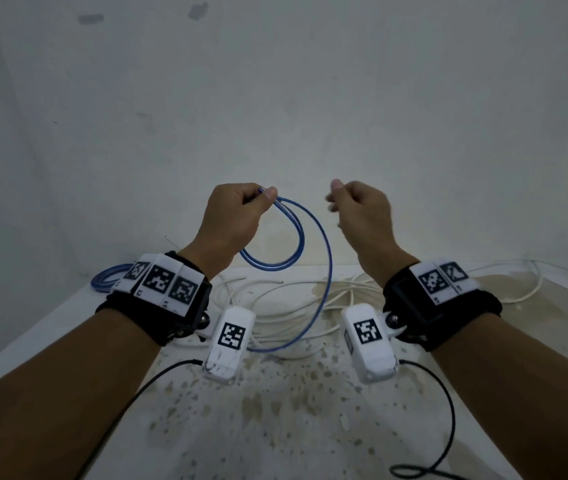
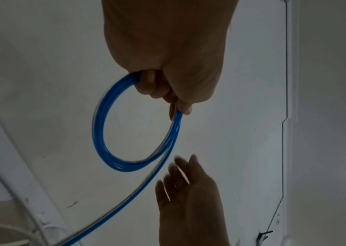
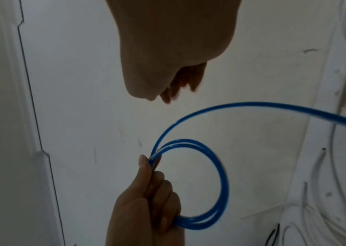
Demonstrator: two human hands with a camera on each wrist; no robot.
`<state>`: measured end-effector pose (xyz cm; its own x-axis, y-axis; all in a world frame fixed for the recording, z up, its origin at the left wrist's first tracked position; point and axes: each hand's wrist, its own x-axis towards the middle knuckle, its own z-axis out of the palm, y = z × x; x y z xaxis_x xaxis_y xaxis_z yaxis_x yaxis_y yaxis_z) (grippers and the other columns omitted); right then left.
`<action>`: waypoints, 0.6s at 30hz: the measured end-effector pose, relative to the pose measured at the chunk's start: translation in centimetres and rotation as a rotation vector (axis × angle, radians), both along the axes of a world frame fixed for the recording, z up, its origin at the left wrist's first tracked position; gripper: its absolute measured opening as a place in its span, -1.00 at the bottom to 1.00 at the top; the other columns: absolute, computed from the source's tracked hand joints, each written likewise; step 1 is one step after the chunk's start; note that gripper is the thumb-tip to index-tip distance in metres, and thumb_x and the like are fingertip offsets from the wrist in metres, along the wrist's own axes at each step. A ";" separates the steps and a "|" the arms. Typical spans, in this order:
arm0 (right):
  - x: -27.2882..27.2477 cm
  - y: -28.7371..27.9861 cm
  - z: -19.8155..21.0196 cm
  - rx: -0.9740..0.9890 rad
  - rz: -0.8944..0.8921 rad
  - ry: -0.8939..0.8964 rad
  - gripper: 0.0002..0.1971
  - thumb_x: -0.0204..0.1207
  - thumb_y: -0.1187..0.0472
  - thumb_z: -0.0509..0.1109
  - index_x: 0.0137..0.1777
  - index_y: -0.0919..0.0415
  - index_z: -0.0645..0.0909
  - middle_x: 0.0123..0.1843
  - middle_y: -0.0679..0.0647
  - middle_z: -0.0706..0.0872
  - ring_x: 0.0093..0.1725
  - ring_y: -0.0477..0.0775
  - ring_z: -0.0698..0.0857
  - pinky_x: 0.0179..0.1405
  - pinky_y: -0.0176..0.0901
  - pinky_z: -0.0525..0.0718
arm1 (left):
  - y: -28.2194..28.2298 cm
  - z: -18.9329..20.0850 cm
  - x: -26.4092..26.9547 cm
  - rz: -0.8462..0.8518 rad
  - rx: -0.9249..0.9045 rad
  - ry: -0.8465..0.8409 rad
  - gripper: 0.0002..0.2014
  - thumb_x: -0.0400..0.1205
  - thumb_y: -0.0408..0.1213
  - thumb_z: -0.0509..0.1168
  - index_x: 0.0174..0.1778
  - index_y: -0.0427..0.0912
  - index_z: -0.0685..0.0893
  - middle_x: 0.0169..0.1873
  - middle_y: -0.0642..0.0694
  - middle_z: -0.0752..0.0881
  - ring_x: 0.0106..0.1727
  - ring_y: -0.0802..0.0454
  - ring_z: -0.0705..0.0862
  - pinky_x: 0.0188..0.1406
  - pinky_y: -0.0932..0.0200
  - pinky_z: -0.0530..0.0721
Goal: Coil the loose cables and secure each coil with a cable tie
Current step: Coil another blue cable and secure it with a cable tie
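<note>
Blue cable [image 1: 296, 237]: small coil gripped in left hand [image 1: 232, 216], tail trailing to worktop [image 1: 275, 427]. Right hand [image 1: 362, 213]: held nearby, loosely curled, nothing held.

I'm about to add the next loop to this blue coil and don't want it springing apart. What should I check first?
1. Left hand grips the blue coil: ok.
2. Loops lie together in the coil: ok.
3. Right hand free to take the trailing blue cable: ok, holds nothing.
4. Trailing cable clear of the white cables: cannot tell, it runs down across them.
5. Cable tie within reach: cannot tell, none visible.
</note>
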<state>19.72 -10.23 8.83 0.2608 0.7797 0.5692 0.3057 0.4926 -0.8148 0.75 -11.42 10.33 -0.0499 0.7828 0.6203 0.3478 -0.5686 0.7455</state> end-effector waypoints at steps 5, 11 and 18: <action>-1.3 -1.3 1.9 -0.404 0.646 0.180 -0.65 0.76 0.08 0.21 -0.02 0.31 0.72 -0.21 0.17 0.82 -0.21 0.11 0.78 0.02 0.00 0.75 | -0.2 0.0 0.6 -0.088 0.034 -0.084 -0.73 0.70 -0.16 0.31 -0.11 -0.28 0.81 -0.57 -0.09 0.31 -0.53 0.05 0.22 -0.56 0.25 0.26; -1.8 -2.1 1.6 -0.535 0.868 0.405 -0.73 0.76 0.17 0.20 -0.02 0.33 0.64 -0.31 0.14 0.75 -0.43 0.02 0.69 -0.09 0.04 0.82 | -0.4 0.1 0.4 -0.097 0.064 -0.081 -0.76 0.72 -0.18 0.29 -0.11 -0.20 0.81 -0.67 0.15 0.38 -0.59 0.16 0.28 -0.52 0.32 0.32; -1.1 -2.0 1.4 -0.621 1.065 0.459 -0.82 0.73 0.15 0.16 0.00 0.20 0.54 -0.43 -0.03 0.49 -0.51 -0.09 0.36 -0.15 -0.15 0.53 | -0.8 0.2 0.1 -0.185 0.059 -0.080 -0.75 0.73 -0.17 0.27 -0.14 -0.13 0.81 -0.58 -0.04 0.27 -0.57 0.06 0.18 -0.57 0.19 0.19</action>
<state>18.61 -12.28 10.22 -0.5676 0.8205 0.0685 -0.3608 -0.1731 -0.9164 0.85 -12.26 10.50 0.0398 0.7459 0.6649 0.1744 -0.6604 0.7304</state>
